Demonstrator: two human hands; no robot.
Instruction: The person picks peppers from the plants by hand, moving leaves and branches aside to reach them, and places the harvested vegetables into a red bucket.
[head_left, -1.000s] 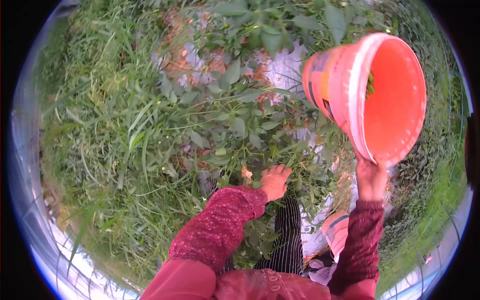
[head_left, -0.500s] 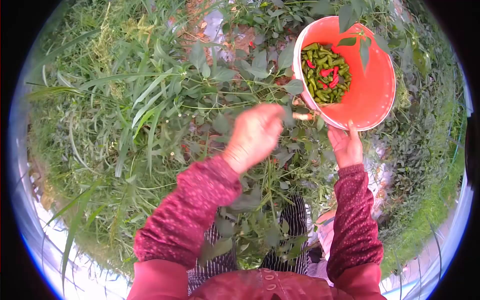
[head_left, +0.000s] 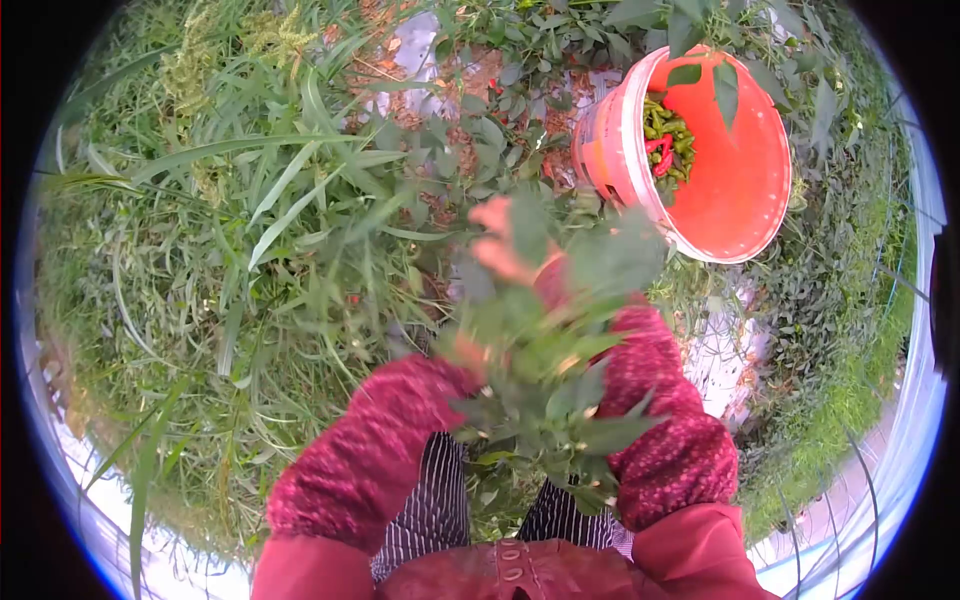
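Note:
A leafy pepper plant (head_left: 560, 400) stands in front of me, its upper leaves smeared by motion. My right hand (head_left: 508, 250) reaches across to the left among these leaves, with blurred fingers spread apart and part of the palm hidden by foliage. Lower and to the left, my left hand (head_left: 468, 355) is mostly covered by the plant, so its fingers do not show. Beyond the right hand, a red-orange bucket (head_left: 735, 170) leans with its mouth toward me. Green peppers (head_left: 672, 125) and a few red peppers (head_left: 660, 155) lie inside it.
Tall grass and weeds (head_left: 230, 220) fill the left side. More pepper plants (head_left: 825, 290) grow at the right. Pale ground cover (head_left: 725, 350) shows between the rows, and leaves (head_left: 725, 90) hang over the bucket's mouth.
My right hand has left the bucket's rim and moved left into the plant. My left hand has drawn back lower behind the leaves. The bucket is tipped more to the right.

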